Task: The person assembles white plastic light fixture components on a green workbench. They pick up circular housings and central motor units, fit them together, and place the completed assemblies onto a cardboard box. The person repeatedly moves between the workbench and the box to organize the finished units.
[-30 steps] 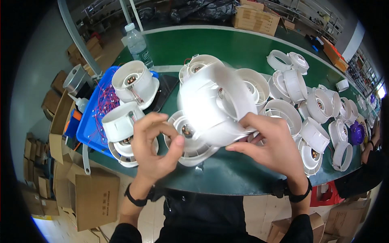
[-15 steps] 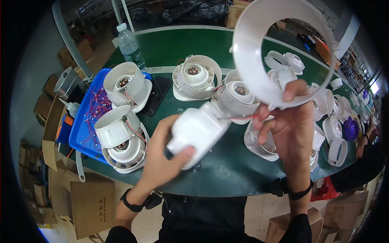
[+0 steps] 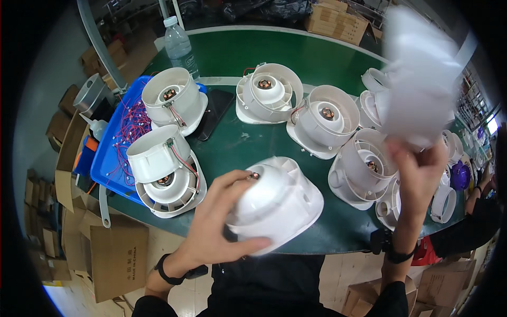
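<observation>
My left hand [image 3: 219,219] is closed around a white plastic fan base [image 3: 282,203] with a rounded hub and a flared edge. The base tilts over the near edge of the green table; a bit of its motor shows by my index finger. Raised at the right, my right hand [image 3: 417,169] grips the lower edge of a white plastic ring [image 3: 420,79], smeared by motion. Just left of that hand stands a fan housing [image 3: 364,166] with a copper-wound motor inside. Two similar housings, a middle one [image 3: 322,121] and a farther one [image 3: 269,95], stand beyond the held base.
At the left, a blue tray [image 3: 100,171] holds red wires, with two fan housings [image 3: 174,100] at its right side. A black phone [image 3: 215,113] and a water bottle [image 3: 179,47] are nearby. More white parts crowd the right. Cardboard boxes [image 3: 119,259] stand below the table.
My left hand has turned the fan base and brought it lower and to the right. The ring in my right hand has swung right and turned from face-on to nearly edge-on.
</observation>
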Demonstrator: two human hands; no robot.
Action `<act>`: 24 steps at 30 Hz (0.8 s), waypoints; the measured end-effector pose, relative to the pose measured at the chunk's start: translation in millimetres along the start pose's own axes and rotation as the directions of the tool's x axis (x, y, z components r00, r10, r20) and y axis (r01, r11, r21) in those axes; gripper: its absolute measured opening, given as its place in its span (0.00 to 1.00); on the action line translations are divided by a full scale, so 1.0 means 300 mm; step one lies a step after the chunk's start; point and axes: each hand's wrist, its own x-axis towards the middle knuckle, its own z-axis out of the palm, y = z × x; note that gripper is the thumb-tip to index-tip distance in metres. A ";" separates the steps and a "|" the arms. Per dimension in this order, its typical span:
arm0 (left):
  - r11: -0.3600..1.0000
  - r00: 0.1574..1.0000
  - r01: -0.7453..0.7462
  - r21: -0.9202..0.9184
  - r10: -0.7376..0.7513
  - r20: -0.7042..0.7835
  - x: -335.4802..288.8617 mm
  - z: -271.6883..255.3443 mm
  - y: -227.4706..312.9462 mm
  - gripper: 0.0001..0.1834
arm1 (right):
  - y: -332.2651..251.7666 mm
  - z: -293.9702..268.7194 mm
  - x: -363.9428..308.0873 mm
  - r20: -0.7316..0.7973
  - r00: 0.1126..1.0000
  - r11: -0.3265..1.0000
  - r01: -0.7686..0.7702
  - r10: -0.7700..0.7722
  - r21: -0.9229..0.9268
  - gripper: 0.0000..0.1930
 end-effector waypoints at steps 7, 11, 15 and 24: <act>0.797 0.973 -0.228 0.559 0.200 0.112 0.065 0.108 -0.029 0.36 | -0.096 0.019 0.019 0.600 0.800 0.951 0.179 0.008 -0.251 0.10; 0.774 0.986 -0.144 0.617 0.058 0.157 0.149 0.125 -0.006 0.39 | -0.150 0.047 0.091 0.501 0.863 0.952 0.199 -0.057 -0.235 0.10; 0.889 0.991 -0.124 0.441 0.092 0.094 0.142 -0.024 0.105 0.34 | -0.156 0.050 0.155 0.387 0.860 0.922 0.383 -0.334 -0.055 0.11; 0.916 0.836 -0.389 0.103 0.304 0.457 0.175 0.009 0.363 0.10 | -0.340 -0.155 0.191 0.481 0.855 0.858 0.387 -0.196 -0.338 0.17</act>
